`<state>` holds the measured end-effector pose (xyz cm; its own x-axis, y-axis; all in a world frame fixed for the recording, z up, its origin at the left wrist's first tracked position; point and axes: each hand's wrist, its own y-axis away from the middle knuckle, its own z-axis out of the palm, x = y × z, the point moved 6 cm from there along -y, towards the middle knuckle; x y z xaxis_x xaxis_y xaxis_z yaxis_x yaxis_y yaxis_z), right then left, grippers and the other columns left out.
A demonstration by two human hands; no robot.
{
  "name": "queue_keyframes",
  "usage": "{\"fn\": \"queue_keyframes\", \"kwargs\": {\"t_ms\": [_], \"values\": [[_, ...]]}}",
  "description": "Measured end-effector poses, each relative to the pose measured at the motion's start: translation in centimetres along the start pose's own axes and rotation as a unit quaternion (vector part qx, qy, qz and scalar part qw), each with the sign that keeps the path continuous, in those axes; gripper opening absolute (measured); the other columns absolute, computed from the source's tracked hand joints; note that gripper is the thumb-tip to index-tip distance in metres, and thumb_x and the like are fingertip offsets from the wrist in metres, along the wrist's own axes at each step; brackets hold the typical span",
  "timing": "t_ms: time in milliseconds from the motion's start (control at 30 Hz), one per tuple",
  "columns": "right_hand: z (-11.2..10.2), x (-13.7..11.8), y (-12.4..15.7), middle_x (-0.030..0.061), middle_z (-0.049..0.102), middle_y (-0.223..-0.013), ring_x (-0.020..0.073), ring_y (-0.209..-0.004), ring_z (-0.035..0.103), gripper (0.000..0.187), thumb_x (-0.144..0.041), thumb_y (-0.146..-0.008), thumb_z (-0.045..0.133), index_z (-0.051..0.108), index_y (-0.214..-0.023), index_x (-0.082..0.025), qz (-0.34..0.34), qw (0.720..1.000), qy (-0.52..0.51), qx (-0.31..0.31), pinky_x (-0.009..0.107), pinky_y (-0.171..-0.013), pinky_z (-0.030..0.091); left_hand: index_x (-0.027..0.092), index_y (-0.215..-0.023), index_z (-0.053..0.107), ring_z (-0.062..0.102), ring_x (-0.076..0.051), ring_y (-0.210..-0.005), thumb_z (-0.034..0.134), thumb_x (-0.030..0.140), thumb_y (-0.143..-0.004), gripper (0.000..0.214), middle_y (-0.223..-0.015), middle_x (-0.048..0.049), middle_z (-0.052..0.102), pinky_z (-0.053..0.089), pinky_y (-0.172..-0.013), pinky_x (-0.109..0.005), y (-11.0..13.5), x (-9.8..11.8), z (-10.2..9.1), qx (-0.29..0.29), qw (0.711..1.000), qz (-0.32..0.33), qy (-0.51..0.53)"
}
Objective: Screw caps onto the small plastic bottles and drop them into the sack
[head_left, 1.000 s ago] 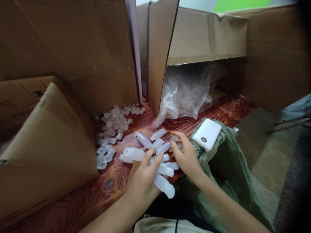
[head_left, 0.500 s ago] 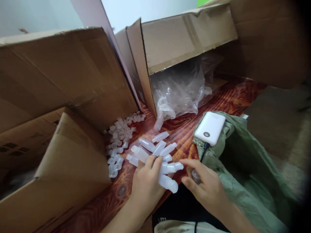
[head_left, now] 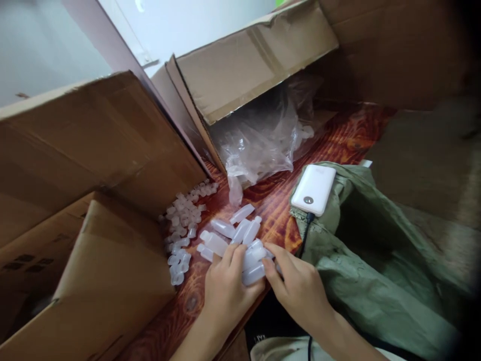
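My left hand (head_left: pixel 227 291) is curled round a small translucent plastic bottle (head_left: pixel 252 275) at the near edge of the reddish wooden table (head_left: pixel 323 150). My right hand (head_left: pixel 296 288) meets it from the right, fingertips pinched at the bottle's open end; what they hold is hidden. Several more small bottles (head_left: pixel 233 231) lie loose just beyond the hands. A heap of small translucent caps (head_left: pixel 184 225) lies to their left, beside the cardboard.
Open cardboard boxes (head_left: pixel 105 281) crowd the left and back. One tipped box (head_left: pixel 248 75) spills a crumpled clear plastic bag (head_left: pixel 259 145). A white power bank (head_left: pixel 313 189) with a black cable rests on a green sack (head_left: pixel 372 271) at the right.
My right hand went from the bottle pile back toward me, then came in against the bottle in my left hand. The view tilted and swung left.
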<state>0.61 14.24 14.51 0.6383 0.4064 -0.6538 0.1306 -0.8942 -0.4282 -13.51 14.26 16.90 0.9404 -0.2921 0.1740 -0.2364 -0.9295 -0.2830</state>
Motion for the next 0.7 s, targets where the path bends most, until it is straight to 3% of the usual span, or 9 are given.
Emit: {"fn": "queue_keyframes", "kwargs": {"t_ms": [133, 267, 400, 533, 700], "values": [[-0.2, -0.2, -0.6, 0.0168, 0.071, -0.107, 0.0364, -0.091, 0.070, 0.047, -0.048, -0.099, 0.040, 0.050, -0.129, -0.014, 0.113, 0.986, 0.029, -0.118, 0.044, -0.071, 0.052, 0.021, -0.110, 0.052, 0.063, -0.028, -0.091, 0.062, 0.027, -0.082, 0.031, -0.105, -0.0063, 0.065, 0.050, -0.075, -0.038, 0.6, -0.3, 0.5, 0.005, 0.999, 0.033, -0.002], [-1.1, 0.1, -1.0, 0.0134, 0.073, -0.096, 0.0399, -0.088, 0.070, 0.048, -0.061, -0.092, 0.048, 0.056, -0.118, -0.021, 0.203, 0.959, -0.009, -0.195, 0.043, -0.069, 0.049, 0.020, -0.111, 0.052, 0.065, -0.026, -0.091, 0.059, 0.030, -0.085, 0.029, -0.102, -0.0069, 0.067, 0.048, -0.073, -0.034, 1.1, 0.4, 0.5, 0.044, 0.996, 0.078, 0.011], [-1.7, 0.8, -0.6, 0.0110, 0.073, -0.089, 0.0359, -0.086, 0.070, 0.051, -0.065, -0.089, 0.049, 0.056, -0.117, -0.023, 0.235, 0.949, -0.114, -0.175, 0.035, -0.066, 0.046, 0.019, -0.108, 0.053, 0.067, -0.022, -0.087, 0.056, 0.035, -0.089, 0.025, -0.096, -0.0062, 0.067, 0.048, -0.070, -0.030, 1.0, 1.8, 0.4, 0.089, 0.987, 0.136, -0.001], [-1.7, 1.4, 0.0, 0.0078, 0.071, -0.083, 0.0275, -0.079, 0.069, 0.039, -0.053, -0.088, 0.054, 0.056, -0.114, -0.023, 0.252, 0.933, -0.227, -0.119, 0.028, -0.063, 0.045, 0.019, -0.106, 0.053, 0.067, -0.022, -0.085, 0.052, 0.034, -0.091, 0.021, -0.094, -0.0067, 0.067, 0.047, -0.070, -0.030, 0.8, 2.6, 0.4, 0.109, 0.979, 0.167, -0.042], [-2.2, 2.1, 0.1, 0.0052, 0.070, -0.083, 0.0212, -0.075, 0.067, 0.029, -0.041, -0.091, 0.053, 0.057, -0.111, -0.022, 0.216, 0.920, -0.318, -0.071, 0.026, -0.067, 0.046, 0.016, -0.116, 0.052, 0.066, -0.024, -0.089, 0.051, 0.030, -0.093, 0.027, -0.099, -0.0104, 0.067, 0.045, -0.070, -0.031, 0.3, 4.2, 0.3, 0.088, 0.974, 0.192, -0.082]]}}
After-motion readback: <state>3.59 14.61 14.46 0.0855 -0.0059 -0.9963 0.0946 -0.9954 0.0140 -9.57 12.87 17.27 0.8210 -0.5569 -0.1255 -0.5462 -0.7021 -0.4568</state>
